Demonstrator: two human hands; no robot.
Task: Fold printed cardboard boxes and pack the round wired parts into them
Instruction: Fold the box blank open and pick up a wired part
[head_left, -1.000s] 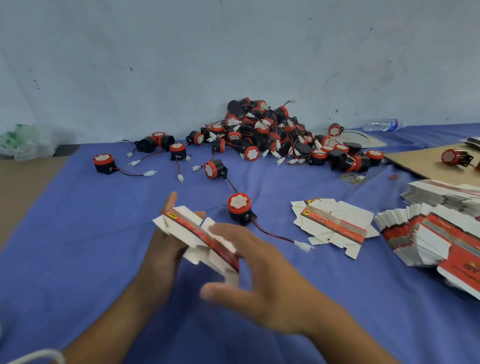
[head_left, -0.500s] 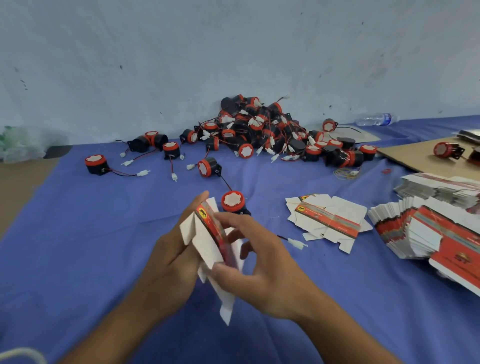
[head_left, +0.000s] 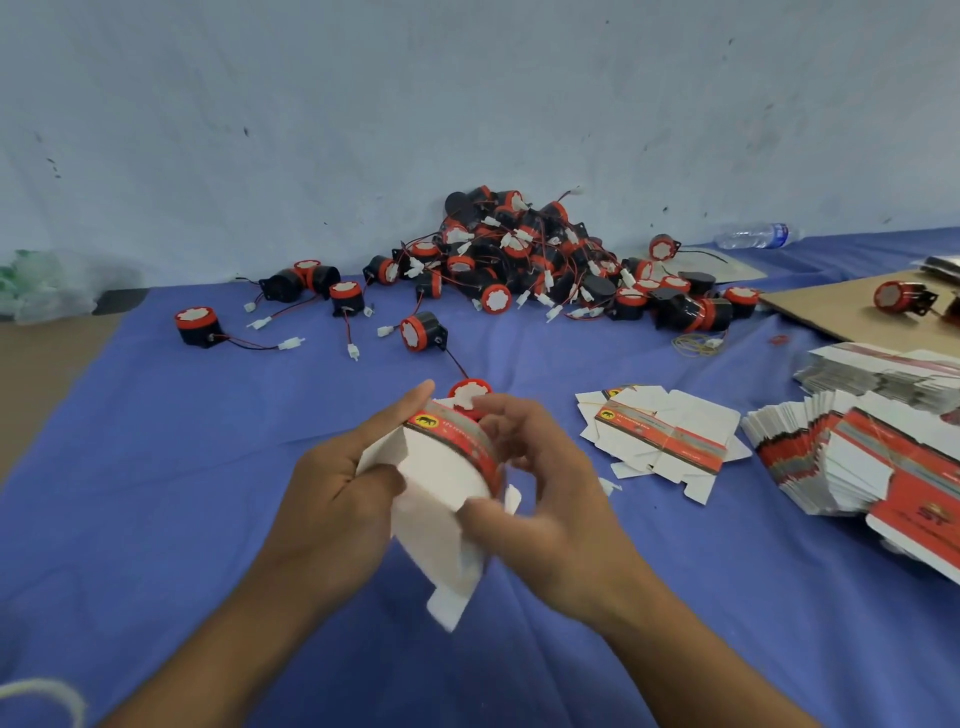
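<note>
Left grip and right grip are both clamped on a half-opened printed cardboard box. It is held over the blue counter, on the near side of the pile of round wired parts; one stray part lies between.

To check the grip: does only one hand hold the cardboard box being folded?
No, the left hand and the right hand both grip the cardboard box.

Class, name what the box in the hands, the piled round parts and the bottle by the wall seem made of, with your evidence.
Box: thin card, matt white inside, printed red band outside; it creases into flaps. Round parts: probably hard plastic, shiny black bodies, red rims. Bottle: clear plastic, seemingly; see-through with a blue label.
</note>
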